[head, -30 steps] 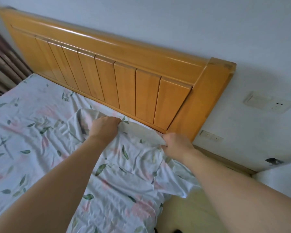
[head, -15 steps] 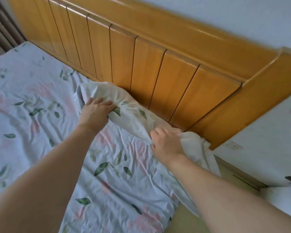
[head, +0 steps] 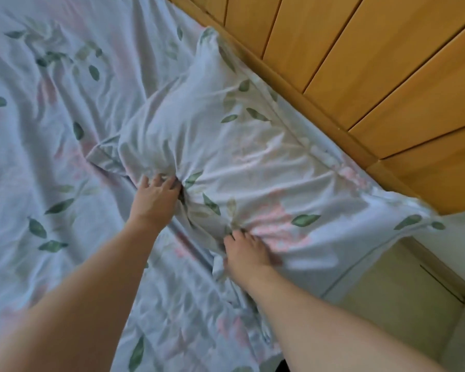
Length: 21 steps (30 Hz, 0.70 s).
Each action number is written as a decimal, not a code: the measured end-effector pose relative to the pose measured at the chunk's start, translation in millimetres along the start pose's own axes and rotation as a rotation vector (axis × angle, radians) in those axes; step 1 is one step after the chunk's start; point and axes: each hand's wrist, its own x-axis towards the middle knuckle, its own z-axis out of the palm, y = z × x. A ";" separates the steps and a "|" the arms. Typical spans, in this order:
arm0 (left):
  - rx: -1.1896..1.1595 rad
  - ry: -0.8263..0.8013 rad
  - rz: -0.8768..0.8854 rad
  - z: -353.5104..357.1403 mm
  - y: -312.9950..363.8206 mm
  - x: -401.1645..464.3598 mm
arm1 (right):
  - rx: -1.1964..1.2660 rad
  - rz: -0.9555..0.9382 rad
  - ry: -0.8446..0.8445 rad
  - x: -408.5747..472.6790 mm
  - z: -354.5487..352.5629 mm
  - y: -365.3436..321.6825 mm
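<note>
Both forearms are reaching in from the lower edge of the frame. The right hand (head: 246,253), lower centre, is digging curled fingers into the leaf-print sheet (head: 51,130), its grip closing on a gather of cloth just under the pink patch. The left hand (head: 156,200), slightly above and to the left, is doing the same: its fingers are hooking into a deep pucker, grip tight on bunched fabric, nothing else in hand. Change since a second ago: both hands were then working the sheet's head edge right against the headboard (head: 360,63); half a second ago they were lifting that edge up its slats. They are now drawing it back down the bed, so a folded-back flap (head: 212,135) is lying doubled over the middle of the frame, its far hem trailing along the foot of the headboard toward the upper right. The right corner is hanging off the bed toward the white wall (head: 462,237). Judgement: the head end is coming free, so stripping or re-laying the sheet is progressing; the rest of the sheet, spreading to the upper left, is lying flat on the bed.
</note>
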 end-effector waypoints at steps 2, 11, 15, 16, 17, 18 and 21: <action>0.037 -0.064 -0.020 -1.7 5.0 -6.0 | 0.038 -0.026 -0.072 -9.8 -2.5 7.3; -0.136 -0.103 0.071 -135.9 64.1 -77.4 | 0.173 0.119 -0.102 -122.9 -122.9 26.4; -0.189 -0.055 0.167 -207.2 104.5 -121.9 | 0.247 0.204 -0.055 -197.4 -176.7 44.4; -0.206 -0.052 0.179 -220.2 114.7 -129.7 | 0.257 0.220 -0.040 -212.6 -185.2 50.0; -0.218 -0.054 0.192 -232.2 126.0 -138.1 | 0.272 0.239 -0.025 -229.0 -192.0 56.0; -0.227 -0.051 0.206 -245.4 139.7 -146.7 | 0.292 0.263 -0.004 -248.2 -198.6 63.0; -0.224 -0.052 0.262 -268.7 173.9 -164.6 | 0.332 0.323 0.029 -291.7 -204.7 79.3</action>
